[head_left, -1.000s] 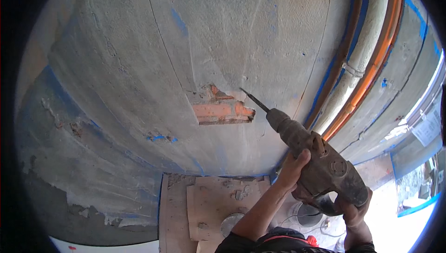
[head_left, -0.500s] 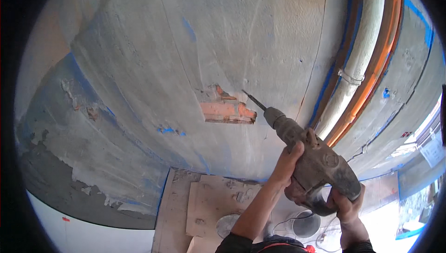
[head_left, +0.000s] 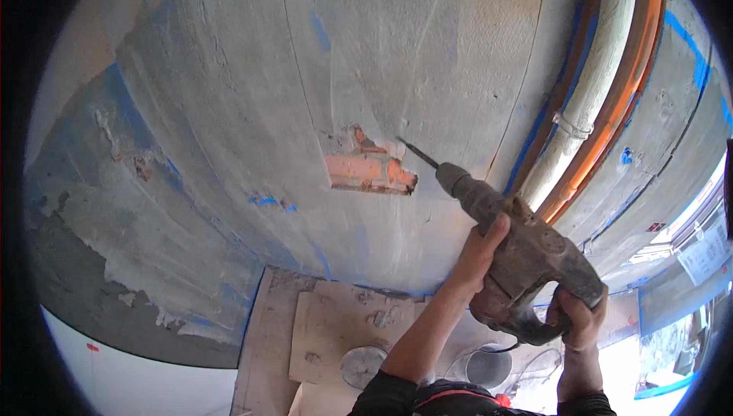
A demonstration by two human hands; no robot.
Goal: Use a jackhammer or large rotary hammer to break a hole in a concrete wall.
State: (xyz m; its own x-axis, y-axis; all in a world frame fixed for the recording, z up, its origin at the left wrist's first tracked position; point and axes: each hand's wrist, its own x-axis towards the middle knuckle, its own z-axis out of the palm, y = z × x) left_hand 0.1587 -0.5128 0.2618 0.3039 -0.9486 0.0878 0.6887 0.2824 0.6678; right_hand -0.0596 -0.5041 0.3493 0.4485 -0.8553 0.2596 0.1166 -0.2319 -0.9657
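Note:
A dusty grey-brown rotary hammer (head_left: 527,248) is held up in front of the plastered wall (head_left: 427,42). My left hand (head_left: 481,259) wraps around the side of its body, behind the chuck. My right hand (head_left: 582,318) is closed on the rear handle. From the chuck a thin dark bit (head_left: 421,153) points up and left. Its tip lies at the plaster just above the right end of a broken-out hole (head_left: 366,168), where orange brick shows. Whether the tip touches the plaster I cannot tell.
A white pipe (head_left: 580,103) and an orange pipe (head_left: 603,141) run along the wall at right. Below, dusty boards (head_left: 336,301) with rubble cover the floor. Two round buckets, one filled with grey material (head_left: 363,366) and one grey (head_left: 489,366), stand near loose cable.
The view has tilted slightly, so the wall and floor sit a little higher. Both hands keep their hold on the rotary hammer, and its bit stays above the hole's right end.

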